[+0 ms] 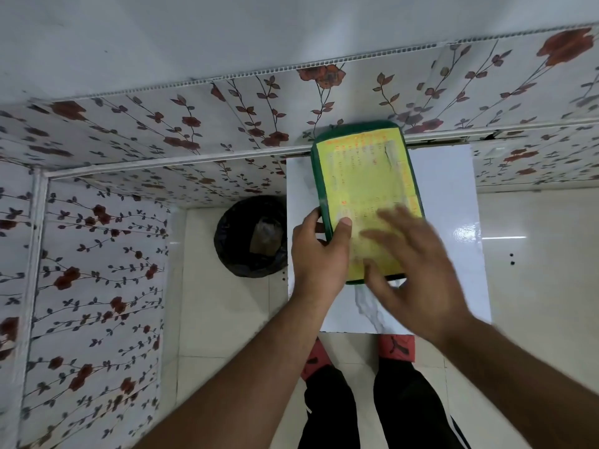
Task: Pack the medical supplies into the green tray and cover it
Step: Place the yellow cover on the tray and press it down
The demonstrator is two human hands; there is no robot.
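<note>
The green tray [319,176] lies on a small white table [453,196], long side running away from me. A yellow printed sheet [363,176] covers its whole top, so whatever is inside is hidden. My left hand [319,251] grips the tray's near left rim, thumb on the yellow sheet. My right hand [418,264] is blurred, fingers spread, hovering over the near right part of the sheet; I cannot tell if it touches.
A bin lined with a black bag [251,236] stands on the floor just left of the table. Floral-patterned panels [97,254] wall the left and back. Pale floor tiles lie to the right. My red shoes [397,346] are at the table's near edge.
</note>
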